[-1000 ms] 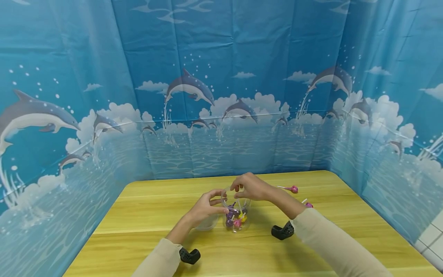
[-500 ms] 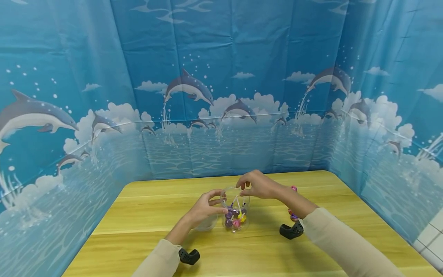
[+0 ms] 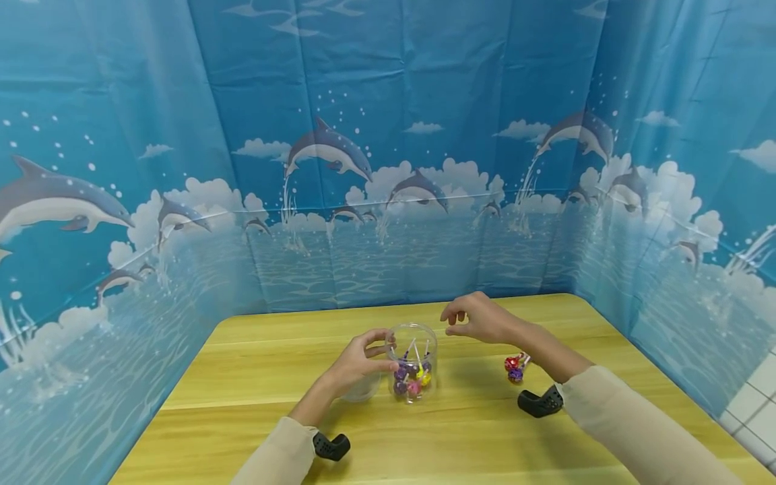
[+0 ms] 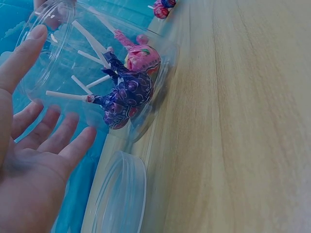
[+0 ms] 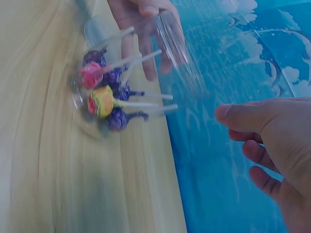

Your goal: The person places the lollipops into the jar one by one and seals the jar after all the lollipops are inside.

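Jar (image 3: 432, 368) touches left fingers (image 3: 377, 335); right hand (image 3: 483, 319) hovers apart.

one jar (image 3: 435, 346), one lid (image 4: 132, 194), two hands (image 3: 359, 362) and two wrist cams (image 3: 331, 446) can be counted. inside, one pink pop (image 5: 91, 75), one yellow pop (image 5: 102, 102), at least four purple pops (image 5: 117, 119) are seen tho. outside, at least two loose pops (image 3: 515, 374).

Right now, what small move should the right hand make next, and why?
Probably lower the right hand to the loose lollipops on the table: that hand holds nothing, while the jar stands open with others inside and the left hand holds its side.
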The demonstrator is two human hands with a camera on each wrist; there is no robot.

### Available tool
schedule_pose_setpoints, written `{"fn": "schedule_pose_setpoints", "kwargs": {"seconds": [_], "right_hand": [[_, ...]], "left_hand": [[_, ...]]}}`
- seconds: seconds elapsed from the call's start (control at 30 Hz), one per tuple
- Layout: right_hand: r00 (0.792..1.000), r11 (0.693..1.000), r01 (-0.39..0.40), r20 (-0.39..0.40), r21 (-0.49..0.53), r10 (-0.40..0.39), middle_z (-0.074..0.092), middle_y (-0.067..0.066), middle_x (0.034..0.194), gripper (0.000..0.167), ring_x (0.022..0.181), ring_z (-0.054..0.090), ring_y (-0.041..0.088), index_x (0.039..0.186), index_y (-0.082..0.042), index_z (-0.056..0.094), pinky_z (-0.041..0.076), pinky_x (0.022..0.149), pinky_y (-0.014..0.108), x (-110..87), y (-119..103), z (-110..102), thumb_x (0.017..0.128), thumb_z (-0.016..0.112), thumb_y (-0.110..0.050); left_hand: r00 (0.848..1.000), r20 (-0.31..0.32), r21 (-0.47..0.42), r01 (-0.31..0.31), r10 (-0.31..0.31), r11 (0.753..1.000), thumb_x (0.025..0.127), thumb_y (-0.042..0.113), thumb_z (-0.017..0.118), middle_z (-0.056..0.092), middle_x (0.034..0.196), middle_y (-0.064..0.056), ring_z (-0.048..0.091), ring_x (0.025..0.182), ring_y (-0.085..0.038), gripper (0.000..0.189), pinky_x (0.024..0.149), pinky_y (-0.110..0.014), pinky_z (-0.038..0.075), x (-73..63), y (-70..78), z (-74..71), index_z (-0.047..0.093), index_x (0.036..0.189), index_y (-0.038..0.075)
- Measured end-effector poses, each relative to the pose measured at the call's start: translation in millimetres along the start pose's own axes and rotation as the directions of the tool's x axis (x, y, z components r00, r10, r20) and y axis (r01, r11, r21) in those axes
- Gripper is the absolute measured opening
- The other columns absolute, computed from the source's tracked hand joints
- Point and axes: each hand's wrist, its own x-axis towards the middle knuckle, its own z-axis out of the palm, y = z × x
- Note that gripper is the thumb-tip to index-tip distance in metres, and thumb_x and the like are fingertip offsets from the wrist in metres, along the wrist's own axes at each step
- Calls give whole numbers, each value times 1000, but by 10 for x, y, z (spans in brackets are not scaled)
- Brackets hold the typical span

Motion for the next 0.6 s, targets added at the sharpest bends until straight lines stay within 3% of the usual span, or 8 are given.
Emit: {"fn": "schedule_pose_setpoints", "kwargs": {"seconds": [0.6], "right_hand": [[985, 985, -160, -48, 63, 163, 70, -6, 92, 13, 78, 63, 9, 110, -5, 77, 56, 67, 31, -685, 353, -134, 97, 73, -7]], "left_hand": [[1000, 9, 3, -11, 11, 1000, 95, 18, 79, 47, 150, -18, 46, 141, -39, 65, 102, -43, 53, -13, 21, 2, 48, 150, 4]]}}
